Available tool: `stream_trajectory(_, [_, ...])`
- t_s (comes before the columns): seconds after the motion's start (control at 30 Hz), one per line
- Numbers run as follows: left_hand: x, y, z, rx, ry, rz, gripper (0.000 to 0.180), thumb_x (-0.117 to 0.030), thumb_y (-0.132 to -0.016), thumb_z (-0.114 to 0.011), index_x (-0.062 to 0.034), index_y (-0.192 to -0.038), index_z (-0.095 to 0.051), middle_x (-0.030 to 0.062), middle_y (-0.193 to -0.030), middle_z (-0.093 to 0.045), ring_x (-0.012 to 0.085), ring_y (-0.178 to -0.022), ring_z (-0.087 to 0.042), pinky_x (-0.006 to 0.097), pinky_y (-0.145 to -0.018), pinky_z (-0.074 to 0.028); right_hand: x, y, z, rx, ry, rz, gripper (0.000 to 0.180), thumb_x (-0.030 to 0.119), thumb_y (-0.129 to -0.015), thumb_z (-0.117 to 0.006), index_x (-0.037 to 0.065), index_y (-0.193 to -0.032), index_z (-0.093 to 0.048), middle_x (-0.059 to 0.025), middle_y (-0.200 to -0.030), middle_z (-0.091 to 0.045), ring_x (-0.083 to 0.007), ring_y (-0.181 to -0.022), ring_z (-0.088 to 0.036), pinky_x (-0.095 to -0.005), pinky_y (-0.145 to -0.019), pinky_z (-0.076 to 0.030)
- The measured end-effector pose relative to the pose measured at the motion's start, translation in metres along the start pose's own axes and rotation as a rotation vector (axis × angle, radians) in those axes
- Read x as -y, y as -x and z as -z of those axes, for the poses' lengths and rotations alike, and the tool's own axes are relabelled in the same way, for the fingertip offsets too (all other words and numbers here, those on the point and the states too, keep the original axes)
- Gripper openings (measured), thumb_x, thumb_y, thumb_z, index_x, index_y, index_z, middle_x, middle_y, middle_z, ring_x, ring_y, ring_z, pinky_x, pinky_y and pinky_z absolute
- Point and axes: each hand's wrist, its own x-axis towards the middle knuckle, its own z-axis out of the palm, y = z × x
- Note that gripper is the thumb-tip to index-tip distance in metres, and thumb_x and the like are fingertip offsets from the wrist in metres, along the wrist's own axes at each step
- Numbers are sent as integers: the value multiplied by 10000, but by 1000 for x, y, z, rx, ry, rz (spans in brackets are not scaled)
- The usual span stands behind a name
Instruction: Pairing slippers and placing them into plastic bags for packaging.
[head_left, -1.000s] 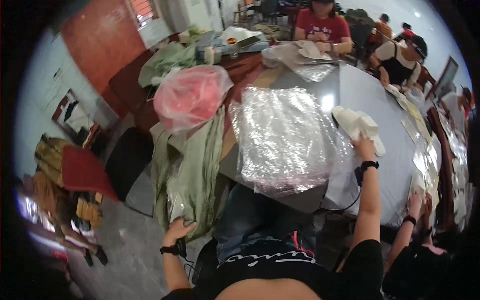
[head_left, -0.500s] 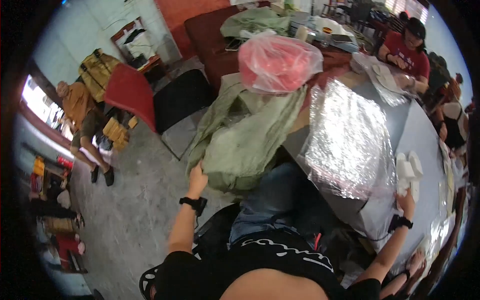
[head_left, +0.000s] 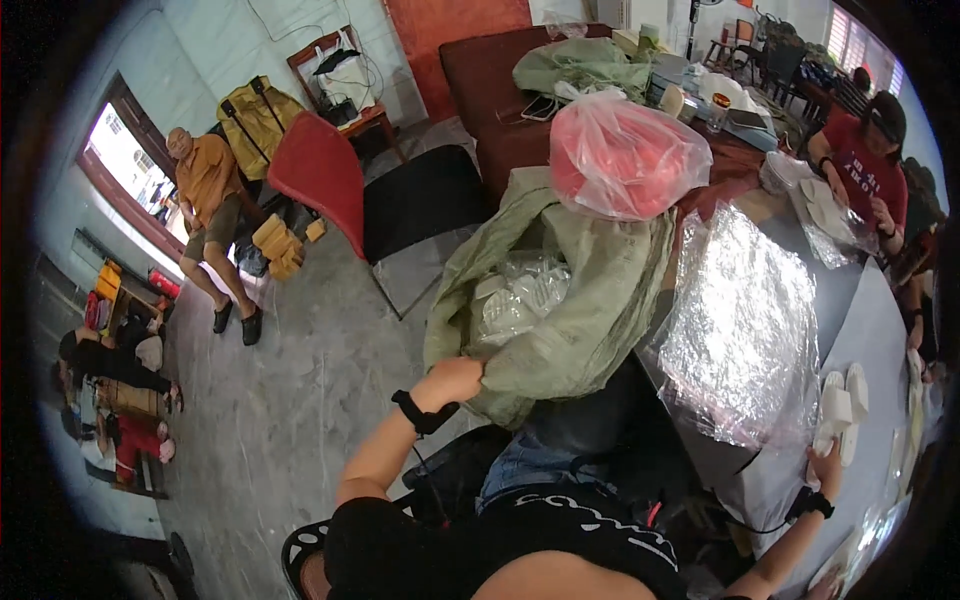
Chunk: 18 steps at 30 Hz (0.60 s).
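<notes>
My left hand (head_left: 450, 382) is closed on the rim of a green woven sack (head_left: 590, 315), which stands beside the table with its mouth pulled open. Inside the sack lie white items in clear plastic wrap (head_left: 522, 298). On the grey table, my right hand (head_left: 826, 468) has its fingers closed around the near end of a pair of white slippers (head_left: 838, 412). Between my hands, a stack of shiny clear plastic bags (head_left: 740, 320) covers part of the tabletop.
A pink bundle in clear plastic (head_left: 630, 155) sits just beyond the sack. A red and black chair (head_left: 415, 205) stands left of it. Across the table, a person in a red shirt (head_left: 870, 165) handles clear plastic bags. Another person (head_left: 212, 185) sits by the doorway at left.
My left hand has drawn the sack's rim back, so the mouth gapes and the wrapped white items show. My right hand stays at the slippers. The whole view has shifted.
</notes>
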Motion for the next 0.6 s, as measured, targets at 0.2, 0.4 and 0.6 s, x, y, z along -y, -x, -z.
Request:
stream_trajectory(0.2, [43,26,9,-104,-55,85,438,-424,-720,-633,-4,-840,-604,206,-778,-606,379,-751,-585,443,-653,-464,38,37,21,161,-229,-99,1008,411,-641,-761,33,-1374,-181,-283,-1117,-538,-352,-1071,-527,-376,-864,-429])
stream_trajectory(0.4, [-86,37,51,-843,7,-98,419,-27,-707,-560,-36,-1125,-538,138,-1128,-513,313,-1086,-437,451,-951,-287,118,109,75,294,-309,-268,976,584,-708,-608,82,-1399,-135,-295,-1128,-530,-368,-1075,-523,-373,-899,-409])
stream_trajectory(0.6, [-232,-25,41,-670,198,-816,341,-205,-833,-572,-130,-1165,-556,166,-1358,-353,368,-1258,-293,494,-1034,-190,118,159,39,153,-760,345,742,395,-807,-600,80,-1379,-248,-231,-1295,-422,-292,-1111,-480,-364,-939,-367])
